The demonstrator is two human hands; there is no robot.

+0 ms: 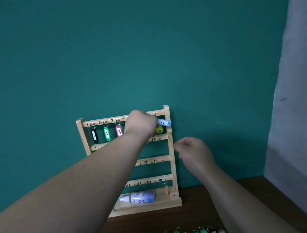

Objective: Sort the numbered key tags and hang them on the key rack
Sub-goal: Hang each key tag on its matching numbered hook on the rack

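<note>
At the top rail of the key rack (156,157), a blue tag (164,123) is pinched by fingers of the left hand (141,124). The right hand (194,153) is held just beside the rack, fingers curled around nothing.

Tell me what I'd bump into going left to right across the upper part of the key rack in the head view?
Black tag → green tag → pink tag → left hand → blue tag → right hand.
</note>
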